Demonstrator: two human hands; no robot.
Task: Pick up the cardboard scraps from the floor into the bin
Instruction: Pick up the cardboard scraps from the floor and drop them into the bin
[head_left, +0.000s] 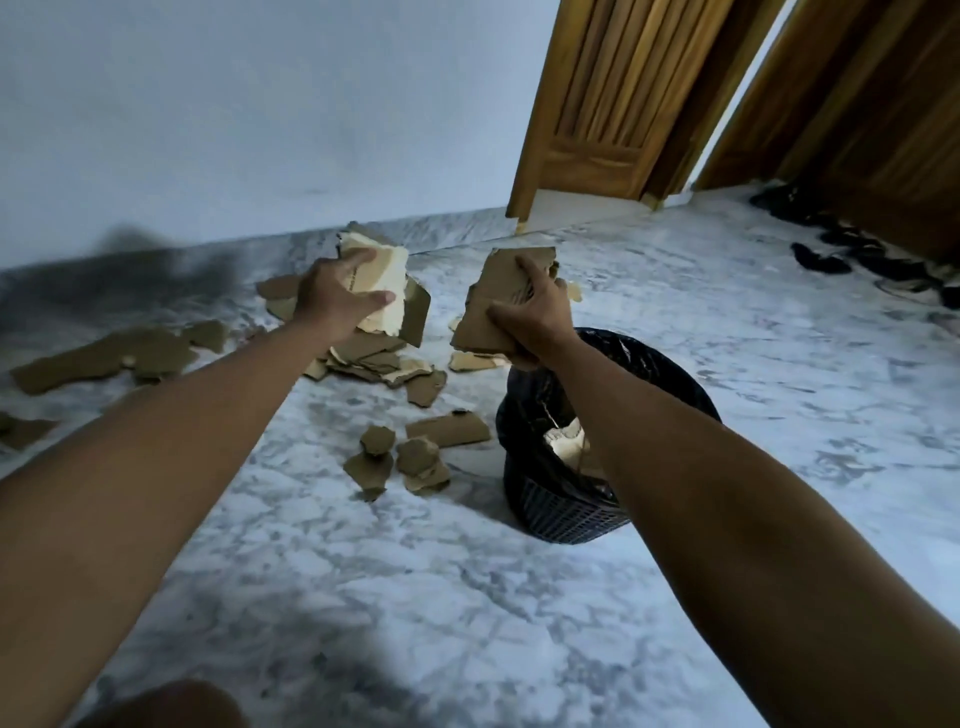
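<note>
My left hand (337, 293) grips a bundle of pale and brown cardboard scraps (387, 283), held up above the floor pile. A brown stack of cardboard pieces (493, 301) is gripped by my right hand (535, 317), just above the far rim of the black mesh bin (566, 512). The bin has a black liner and holds some pale scraps (563, 441). More torn cardboard lies on the marble floor: a pile (384, 364) under my left hand, a small cluster (415, 457) left of the bin, and long pieces (104, 358) at far left.
A grey-white marble floor (415, 597) runs to a pale wall (234, 130) behind the scraps. Wooden doors (623, 104) stand at the back right. Dark shoes (857, 254) lie along the right wall. My knee (171, 706) shows at the bottom edge.
</note>
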